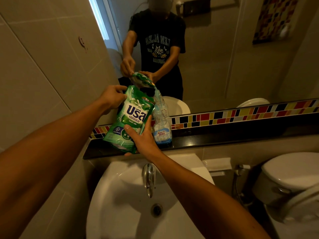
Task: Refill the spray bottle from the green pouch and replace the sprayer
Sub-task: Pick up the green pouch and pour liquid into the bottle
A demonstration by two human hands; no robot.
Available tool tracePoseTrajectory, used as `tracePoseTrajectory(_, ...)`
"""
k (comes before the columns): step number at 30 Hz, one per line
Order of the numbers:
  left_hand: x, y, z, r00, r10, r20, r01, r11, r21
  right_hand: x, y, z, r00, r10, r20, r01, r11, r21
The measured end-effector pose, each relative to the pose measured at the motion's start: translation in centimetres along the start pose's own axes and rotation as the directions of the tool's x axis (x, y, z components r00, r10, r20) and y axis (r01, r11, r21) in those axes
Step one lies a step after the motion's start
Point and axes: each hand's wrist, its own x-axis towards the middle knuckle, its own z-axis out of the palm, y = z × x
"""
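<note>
1. Fingers (128, 129) of the right hand (143, 138) are wrapped around the lower edge of the green pouch (131, 118), thumb lying across its printed front; the other fingers are hidden behind the pouch.
2. Fingers of the left hand (112, 97) pinch the pouch's upper left corner, thumb and fingertips pressed together on the foil.
3. Held between both hands, the pouch is tilted so its top right corner leans over the mouth of the spray bottle (161, 125); the corner looks to be touching or just above the bottle's neck, though the dim light makes that hard to settle.
4. The spray bottle is clear, stands upright on the dark ledge (224, 140) below the mirror (224, 57), carries a blue and white label, and has no sprayer on its neck.
5. A band of coloured tiles (241, 116) runs along the wall just behind the ledge.
6. Below the ledge sits the white sink (120, 204) with a chrome tap (148, 178); a toilet (293, 178) stands to the right.
</note>
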Motion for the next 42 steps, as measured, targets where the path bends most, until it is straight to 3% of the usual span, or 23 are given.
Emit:
tracePoseTrajectory(9,0.0,0.1,-0.2,1.0,-0.004,-0.001,0.004,1.0,-0.009,-0.1,-0.2,0.0,0.999,0.044,0.021,-0.046,0.994,0.094)
tracePoseTrajectory(42,-0.3,0.9,-0.3,1.0,-0.017,0.013,0.017,0.999,0.043,-1.6,-1.8,0.5,0.993,0.103,0.048,-0.108,0.989,0.102)
